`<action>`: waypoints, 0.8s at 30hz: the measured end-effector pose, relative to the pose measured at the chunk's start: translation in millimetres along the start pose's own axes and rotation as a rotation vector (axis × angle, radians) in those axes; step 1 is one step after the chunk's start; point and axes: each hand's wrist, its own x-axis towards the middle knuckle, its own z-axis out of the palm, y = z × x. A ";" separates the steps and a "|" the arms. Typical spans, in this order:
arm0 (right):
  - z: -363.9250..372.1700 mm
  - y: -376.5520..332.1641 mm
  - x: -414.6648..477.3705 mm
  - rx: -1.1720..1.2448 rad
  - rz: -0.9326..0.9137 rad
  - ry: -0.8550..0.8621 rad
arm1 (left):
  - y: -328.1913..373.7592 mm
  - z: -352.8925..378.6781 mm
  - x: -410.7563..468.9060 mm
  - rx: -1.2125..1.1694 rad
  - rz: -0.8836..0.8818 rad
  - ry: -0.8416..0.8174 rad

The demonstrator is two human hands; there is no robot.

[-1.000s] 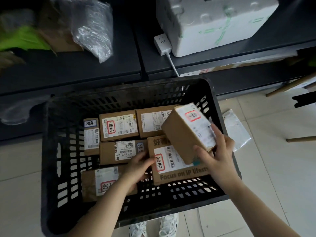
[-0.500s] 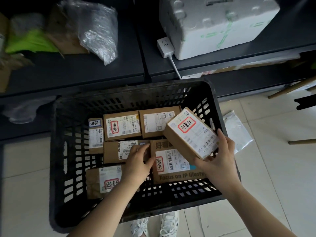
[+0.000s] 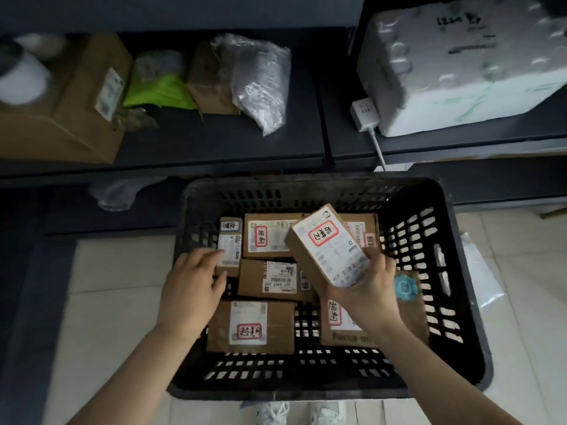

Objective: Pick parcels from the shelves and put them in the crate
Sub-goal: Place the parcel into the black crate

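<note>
A black slotted crate (image 3: pixel 429 302) stands on the floor below the shelves, with several labelled cardboard parcels lying flat inside. My right hand (image 3: pixel 365 289) grips a small cardboard parcel (image 3: pixel 328 243) with a white label and red stamp, holding it tilted above the crate's middle. My left hand (image 3: pixel 193 286) hovers over the crate's left side with fingers loosely spread, next to a narrow parcel (image 3: pixel 229 243); whether it touches is unclear. A wide parcel (image 3: pixel 250 328) lies at the front left, and a larger printed box (image 3: pixel 411 317) sits under my right wrist.
On the dark shelf (image 3: pixel 184 148) behind lie a big cardboard box (image 3: pixel 76 111), a green item (image 3: pixel 156 92) and a clear plastic bag (image 3: pixel 260 84). A white foam box (image 3: pixel 466 65) and a plug adapter (image 3: pixel 365 113) occupy the right shelf. White plastic mailers (image 3: pixel 481 271) lie on the tile floor.
The view swung left and up. My left hand moved off the middle parcels to the crate's left side. My right hand shifted the held parcel leftwards over the crate's centre.
</note>
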 end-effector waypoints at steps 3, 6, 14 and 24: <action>42.7 -34.0 5.9 0.084 0.054 -0.044 | -22.5 -13.0 1.2 -0.007 -0.003 0.131; 90.5 -58.3 9.6 0.135 0.128 -0.062 | -45.7 -17.9 0.2 -0.094 -0.034 0.182; 191.7 -83.6 8.9 0.094 0.030 -0.154 | -72.2 -8.4 -8.8 -0.384 -0.128 0.013; 171.6 -83.4 21.6 -0.198 -0.165 -0.267 | -85.2 -19.2 -19.4 -0.354 -0.145 -0.070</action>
